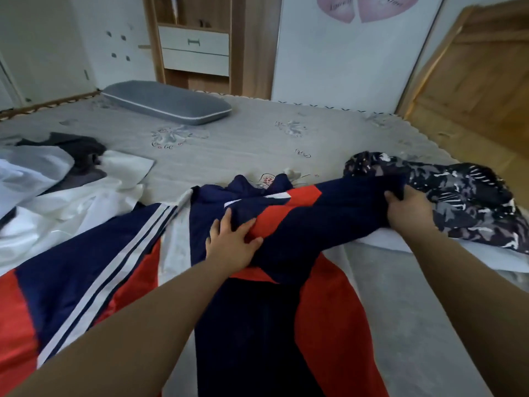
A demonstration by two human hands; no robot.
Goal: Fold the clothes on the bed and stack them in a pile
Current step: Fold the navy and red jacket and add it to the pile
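Centrally, a navy, red and white jacket [286, 282] lies spread on the bed [243, 138]. At 3 o'clock the right hand [406, 210] grips its sleeve end beside a patterned garment [463, 202]; the left hand [232, 242] presses flat on it, fingers spread. White clothes [71, 196] lie at 9 o'clock, a grey pillow [166, 101] at 11.

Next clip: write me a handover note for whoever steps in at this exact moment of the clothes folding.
Left hand: flat on the navy, red and white jacket, fingers spread, pressing it to the bed.
Right hand: fingers grip the jacket's navy sleeve, drawn out to the right.
Patterned garment lies bunched beside the right hand; white clothes and a dark grey piece lie loose at left.
Done: no folded pile in view.
Left: finish folding the jacket, fold the others, stack them all.
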